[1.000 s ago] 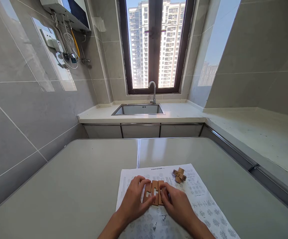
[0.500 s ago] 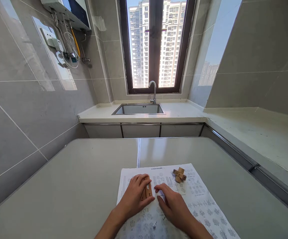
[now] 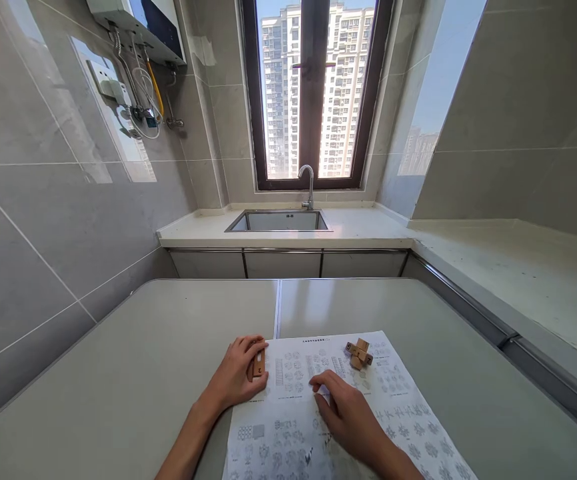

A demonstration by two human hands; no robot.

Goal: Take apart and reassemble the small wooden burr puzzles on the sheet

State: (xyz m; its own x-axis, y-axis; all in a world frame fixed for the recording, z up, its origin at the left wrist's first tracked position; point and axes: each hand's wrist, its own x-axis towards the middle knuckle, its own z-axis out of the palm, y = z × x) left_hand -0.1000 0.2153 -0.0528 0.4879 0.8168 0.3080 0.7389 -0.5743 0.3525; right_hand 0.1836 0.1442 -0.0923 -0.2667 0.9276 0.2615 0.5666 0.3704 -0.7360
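My left hand [image 3: 241, 373] curls around small wooden puzzle pieces [image 3: 259, 364] at the upper left edge of a printed sheet [image 3: 288, 417]. A dark "2" shows on one piece; the fingers hide the others in part. On the middle of the sheet rests my right hand [image 3: 346, 413], its index finger stretched out and thumb apart, with nothing between them. Beyond it, near the sheet's upper right corner, sits a partly joined wooden burr puzzle [image 3: 359, 353] of crossed notched sticks. Rows of small diagrams cover the sheet.
The paper lies on a pale table [image 3: 143, 373] with a seam down its middle. Past the table's far edge stand a counter with a sink [image 3: 278, 221] and a faucet [image 3: 309, 187] under a window. Another counter [image 3: 528, 267] runs along the right.
My left hand has slid the wooden pieces left and away from me, towards the sheet's left edge. The right hand and the joined puzzle stay almost where they were.
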